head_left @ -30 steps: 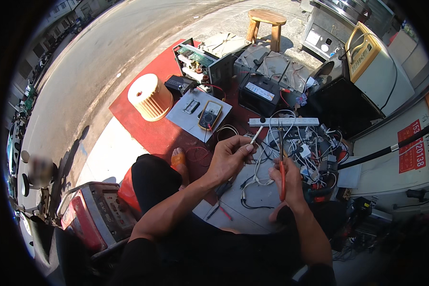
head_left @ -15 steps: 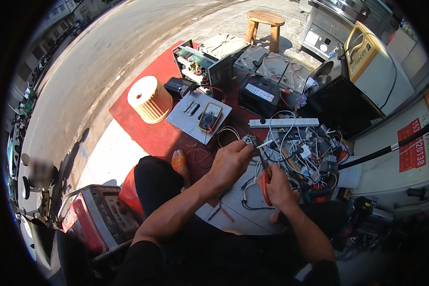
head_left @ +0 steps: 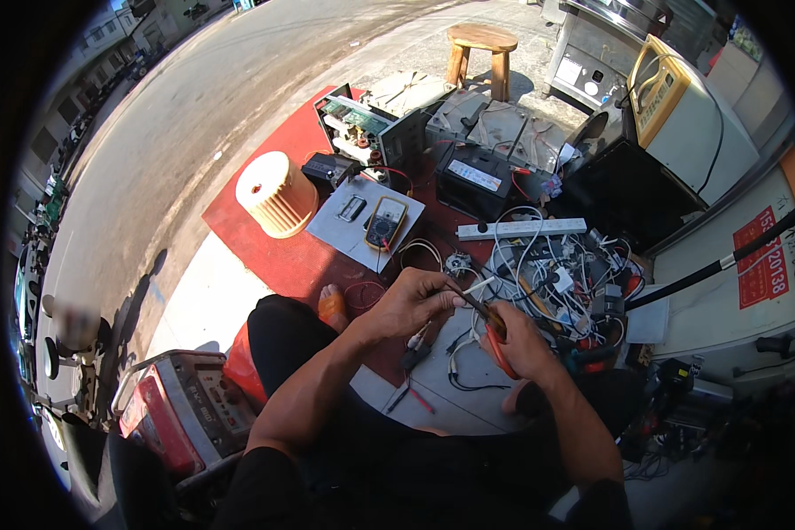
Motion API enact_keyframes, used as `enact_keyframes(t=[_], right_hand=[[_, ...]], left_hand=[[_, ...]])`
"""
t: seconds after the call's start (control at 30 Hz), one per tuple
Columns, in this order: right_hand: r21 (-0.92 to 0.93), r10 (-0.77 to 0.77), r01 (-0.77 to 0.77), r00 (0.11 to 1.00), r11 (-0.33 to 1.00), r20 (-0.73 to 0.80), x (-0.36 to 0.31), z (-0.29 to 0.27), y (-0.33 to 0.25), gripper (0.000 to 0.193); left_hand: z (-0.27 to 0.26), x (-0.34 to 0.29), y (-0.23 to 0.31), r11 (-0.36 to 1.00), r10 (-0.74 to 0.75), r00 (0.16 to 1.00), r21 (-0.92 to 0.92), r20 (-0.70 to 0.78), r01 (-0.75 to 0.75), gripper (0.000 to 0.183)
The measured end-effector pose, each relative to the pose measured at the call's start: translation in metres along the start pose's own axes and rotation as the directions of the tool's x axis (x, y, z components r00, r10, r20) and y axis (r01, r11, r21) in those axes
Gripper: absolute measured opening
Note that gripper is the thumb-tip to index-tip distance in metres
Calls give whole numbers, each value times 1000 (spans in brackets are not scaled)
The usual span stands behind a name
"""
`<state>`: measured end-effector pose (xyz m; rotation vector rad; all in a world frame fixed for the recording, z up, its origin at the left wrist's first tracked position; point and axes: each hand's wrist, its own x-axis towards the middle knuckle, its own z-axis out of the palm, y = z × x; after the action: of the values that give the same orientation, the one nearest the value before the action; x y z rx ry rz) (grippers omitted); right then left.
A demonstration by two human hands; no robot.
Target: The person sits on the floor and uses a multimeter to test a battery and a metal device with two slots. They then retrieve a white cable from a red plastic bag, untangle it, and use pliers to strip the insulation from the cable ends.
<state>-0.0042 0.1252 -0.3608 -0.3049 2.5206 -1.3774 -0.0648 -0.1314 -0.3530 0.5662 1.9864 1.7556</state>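
My right hand (head_left: 517, 340) is closed around red-handled pliers (head_left: 498, 340). Their dark jaws point up and left, right beside the fingers of my left hand (head_left: 415, 300). That hand is pinched closed on a short, thin white rod (head_left: 479, 287), which sticks out past the jaws. Whether the jaws grip the rod is unclear, and its other end is hidden by my fingers. Beyond my hands lies a small round metal part (head_left: 458, 262). A tangle of white and black cables (head_left: 561, 283) spreads to the right of it.
A yellow multimeter (head_left: 385, 223) rests on a white board (head_left: 331, 216). Around it are a cream ribbed bin (head_left: 276, 196), a black battery (head_left: 474, 179), a white power strip (head_left: 521, 229) and an opened device with circuit boards (head_left: 355, 122). A red generator (head_left: 181, 411) stands left, a wooden stool (head_left: 483, 38) far back.
My left hand has drawn slightly back and left, uncovering the small round metal part. The pliers have tilted, and their jaws now reach closer to my left fingers.
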Motion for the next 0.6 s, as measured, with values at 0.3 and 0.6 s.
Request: enact_keyframes(t=[0.3, 0.6], right_hand=[[-47, -112, 108, 991, 993, -74, -4, 2, -12, 46], [963, 385, 23, 914, 268, -129, 14, -12, -17, 25]], left_hand=[[9, -8, 7, 943, 295, 955, 168, -18, -288, 21], [29, -26, 13, 767, 446, 895, 516, 0, -382, 16]])
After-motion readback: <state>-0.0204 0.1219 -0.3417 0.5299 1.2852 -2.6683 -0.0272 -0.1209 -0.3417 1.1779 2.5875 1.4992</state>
